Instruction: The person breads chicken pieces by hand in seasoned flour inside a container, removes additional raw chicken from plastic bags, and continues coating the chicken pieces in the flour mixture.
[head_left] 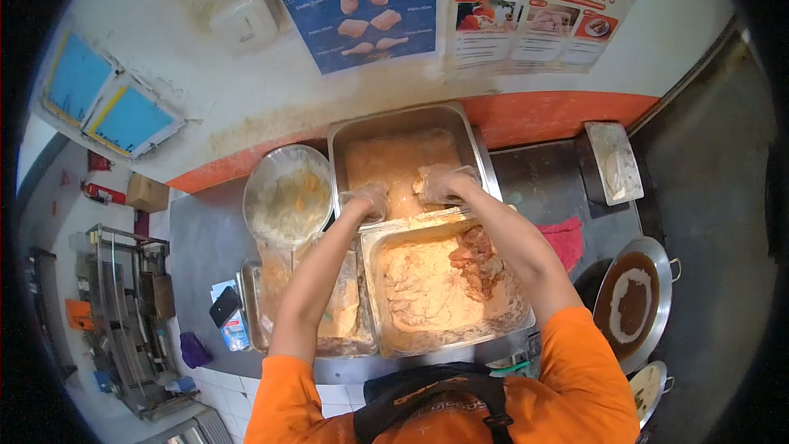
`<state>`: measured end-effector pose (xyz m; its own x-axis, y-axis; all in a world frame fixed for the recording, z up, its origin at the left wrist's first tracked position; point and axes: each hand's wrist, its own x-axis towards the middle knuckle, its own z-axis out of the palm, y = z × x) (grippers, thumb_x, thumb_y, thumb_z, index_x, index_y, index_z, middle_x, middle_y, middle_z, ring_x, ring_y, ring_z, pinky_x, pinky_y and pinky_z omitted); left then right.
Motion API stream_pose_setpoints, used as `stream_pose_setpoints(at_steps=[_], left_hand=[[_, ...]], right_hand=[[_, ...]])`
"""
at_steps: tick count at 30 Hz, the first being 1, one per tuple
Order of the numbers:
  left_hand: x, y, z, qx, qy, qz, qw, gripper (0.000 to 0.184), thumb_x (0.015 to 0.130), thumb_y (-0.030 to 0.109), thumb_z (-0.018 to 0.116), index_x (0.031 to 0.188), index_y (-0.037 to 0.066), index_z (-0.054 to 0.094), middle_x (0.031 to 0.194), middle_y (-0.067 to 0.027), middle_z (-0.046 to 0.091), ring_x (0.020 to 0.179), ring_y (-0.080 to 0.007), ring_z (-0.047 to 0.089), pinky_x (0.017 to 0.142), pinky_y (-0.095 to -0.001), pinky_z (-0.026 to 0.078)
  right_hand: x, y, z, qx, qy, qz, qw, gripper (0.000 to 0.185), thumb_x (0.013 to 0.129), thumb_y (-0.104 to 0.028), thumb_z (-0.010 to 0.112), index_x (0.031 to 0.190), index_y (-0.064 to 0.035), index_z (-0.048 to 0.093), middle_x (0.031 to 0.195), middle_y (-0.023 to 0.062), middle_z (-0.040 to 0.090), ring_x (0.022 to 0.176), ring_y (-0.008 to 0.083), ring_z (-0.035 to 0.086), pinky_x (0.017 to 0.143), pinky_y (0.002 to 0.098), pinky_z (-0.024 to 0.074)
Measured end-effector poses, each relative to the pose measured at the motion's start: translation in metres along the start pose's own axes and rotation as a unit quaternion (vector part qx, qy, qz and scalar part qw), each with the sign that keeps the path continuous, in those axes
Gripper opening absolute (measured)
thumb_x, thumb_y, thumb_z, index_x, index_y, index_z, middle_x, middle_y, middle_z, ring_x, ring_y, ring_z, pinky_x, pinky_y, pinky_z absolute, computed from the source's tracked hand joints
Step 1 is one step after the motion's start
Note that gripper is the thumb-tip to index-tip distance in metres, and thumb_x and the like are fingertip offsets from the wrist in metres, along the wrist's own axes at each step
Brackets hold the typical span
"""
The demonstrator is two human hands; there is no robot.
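Note:
A deep steel pan (338,141) holds cloudy orange-brown liquid. Over its near part is my left hand (366,200), in a clear plastic glove; its fingers are too blurred to tell their grip. My right hand (448,184), gloved likewise, is at the pan's right side, fingers curled around something pale that I cannot make out. Just in front of me, touching that pan, stands a second steel tray (374,304) of pale orange flour (419,284). Reddish-brown marinated meat pieces (479,263) lie at the tray's right, beneath my right forearm.
A round bowl (283,197) with whitish powder stands left, above flour-dusted trays (337,345). A phone (223,307) lies at far left. Right are a pink cloth (564,242), a metal container (616,163) and a large pot (634,300) of brown liquid. A postered wall (353,8) rises behind.

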<state>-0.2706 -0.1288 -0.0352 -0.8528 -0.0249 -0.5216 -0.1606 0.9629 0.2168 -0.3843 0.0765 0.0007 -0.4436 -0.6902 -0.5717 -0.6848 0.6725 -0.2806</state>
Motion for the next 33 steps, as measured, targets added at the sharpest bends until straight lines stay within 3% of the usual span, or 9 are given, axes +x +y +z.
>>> stream_pose_setpoints(at_steps=[4,7,11,14,19,20,23,27,33], left_hand=[[-0.046,0.028,-0.040,-0.185,0.169,-0.013,0.968,0.050,0.078,0.039,0.075,0.105,-0.002,0.067,0.104,-0.0254,0.070,0.096,-0.0371,0.068,0.082,-0.0424,0.053],[-0.072,0.039,-0.069,-0.315,0.153,-0.044,0.936,0.053,0.081,0.042,0.076,0.114,0.002,0.067,0.115,-0.0242,0.068,0.108,-0.0378,0.066,0.090,-0.0417,0.052],[-0.049,0.014,-0.050,-0.306,0.243,0.018,0.920,0.041,0.085,0.029,0.073,0.109,-0.003,0.066,0.101,-0.0220,0.071,0.088,-0.0278,0.067,0.079,-0.0382,0.051],[-0.058,0.022,-0.062,-0.194,0.259,-0.039,0.945,0.033,0.085,0.023,0.072,0.106,-0.002,0.068,0.098,-0.0182,0.072,0.085,-0.0255,0.066,0.077,-0.0382,0.051],[-0.133,0.076,-0.104,-0.402,0.259,0.000,0.878,0.026,0.085,0.016,0.073,0.106,0.002,0.071,0.090,-0.0063,0.072,0.078,-0.0125,0.062,0.071,-0.0308,0.051],[-0.147,0.083,-0.106,-0.400,0.254,0.002,0.880,0.026,0.083,0.016,0.073,0.105,0.002,0.071,0.090,-0.0084,0.072,0.078,-0.0137,0.064,0.071,-0.0320,0.051],[-0.178,0.099,-0.109,-0.395,0.237,0.033,0.887,0.028,0.080,0.018,0.075,0.103,0.002,0.072,0.090,-0.0137,0.074,0.076,-0.0162,0.066,0.070,-0.0350,0.052],[-0.192,0.113,-0.089,-0.294,0.177,0.126,0.931,0.033,0.083,0.027,0.076,0.105,0.002,0.071,0.092,-0.0148,0.073,0.081,-0.0188,0.067,0.074,-0.0359,0.053],[-0.178,0.167,-0.036,-0.339,0.063,0.141,0.928,0.053,0.088,0.037,0.072,0.130,0.007,0.059,0.113,-0.0240,0.069,0.101,-0.0308,0.068,0.092,-0.0413,0.051]], right_hand=[[-0.028,-0.006,-0.013,0.047,0.123,-0.069,0.989,0.055,0.083,-0.034,0.072,0.124,0.0002,0.060,0.112,0.0255,0.067,0.104,0.0380,0.066,0.088,0.0463,0.0520],[-0.033,0.006,-0.007,0.095,0.248,-0.149,0.952,0.053,0.084,-0.033,0.071,0.123,-0.0012,0.056,0.108,0.0243,0.067,0.102,0.0391,0.065,0.091,0.0463,0.0514],[-0.056,-0.011,-0.016,0.033,0.391,-0.201,0.898,0.049,0.085,-0.031,0.070,0.123,-0.0032,0.058,0.116,0.0211,0.065,0.108,0.0359,0.064,0.096,0.0457,0.0513],[-0.053,-0.012,-0.019,0.109,0.296,-0.093,0.944,0.048,0.086,-0.030,0.069,0.124,-0.0043,0.057,0.118,0.0193,0.064,0.111,0.0344,0.062,0.097,0.0442,0.0513],[-0.096,-0.025,-0.016,0.330,0.270,-0.104,0.899,0.061,0.090,-0.032,0.070,0.140,-0.0051,0.048,0.114,0.0112,0.064,0.107,0.0229,0.062,0.099,0.0349,0.0528],[-0.113,-0.025,-0.015,0.152,0.334,-0.093,0.926,0.063,0.093,-0.036,0.067,0.142,-0.0037,0.044,0.117,0.0116,0.064,0.105,0.0237,0.063,0.100,0.0349,0.0524],[-0.177,-0.031,0.005,0.401,0.336,-0.049,0.851,0.067,0.083,-0.038,0.075,0.133,-0.0031,0.049,0.117,0.0144,0.064,0.104,0.0265,0.063,0.095,0.0379,0.0522],[-0.247,-0.008,0.063,0.244,0.344,0.041,0.906,0.059,0.076,-0.029,0.082,0.122,-0.0035,0.056,0.109,0.0162,0.066,0.100,0.0307,0.064,0.084,0.0408,0.0539],[-0.296,-0.033,0.078,0.160,0.316,0.069,0.932,0.037,0.086,-0.032,0.067,0.106,-0.0009,0.064,0.098,0.0232,0.066,0.092,0.0429,0.063,0.086,0.0489,0.0521]])
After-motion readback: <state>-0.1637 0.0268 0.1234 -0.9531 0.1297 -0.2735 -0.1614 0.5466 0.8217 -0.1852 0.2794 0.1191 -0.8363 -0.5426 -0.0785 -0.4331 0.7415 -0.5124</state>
